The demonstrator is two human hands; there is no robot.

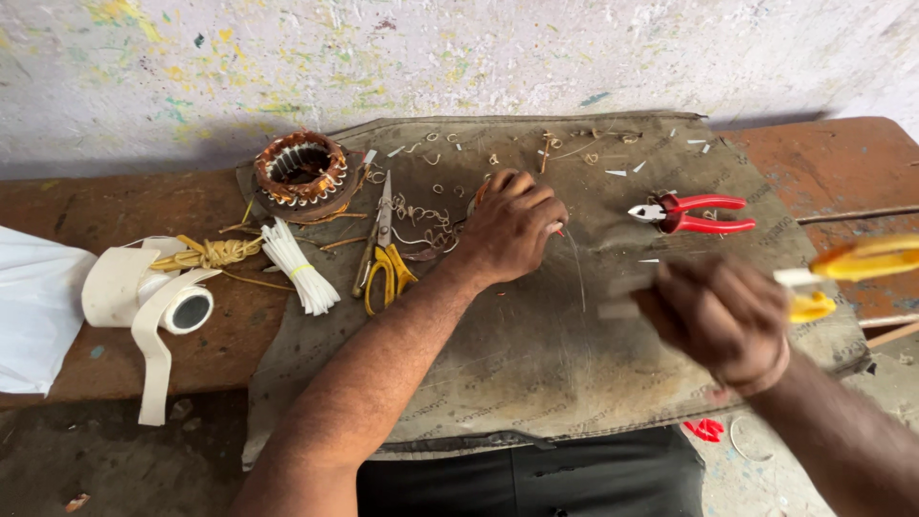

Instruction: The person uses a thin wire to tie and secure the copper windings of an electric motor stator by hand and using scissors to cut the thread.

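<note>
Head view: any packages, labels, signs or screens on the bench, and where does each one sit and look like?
No signs, screens or clear labels show.
White bag: far left edge, soft, plain white.
Mat: bench centre under both hands, grey-brown sheet with faint repeated print.

Wound copper stator (301,173) at the mat's (536,364) far left corner, red-handled pliers (691,213) far right. Off the mat: white tape roll (144,292), bundle of white strips (299,264), yellow cord (212,253).
</note>
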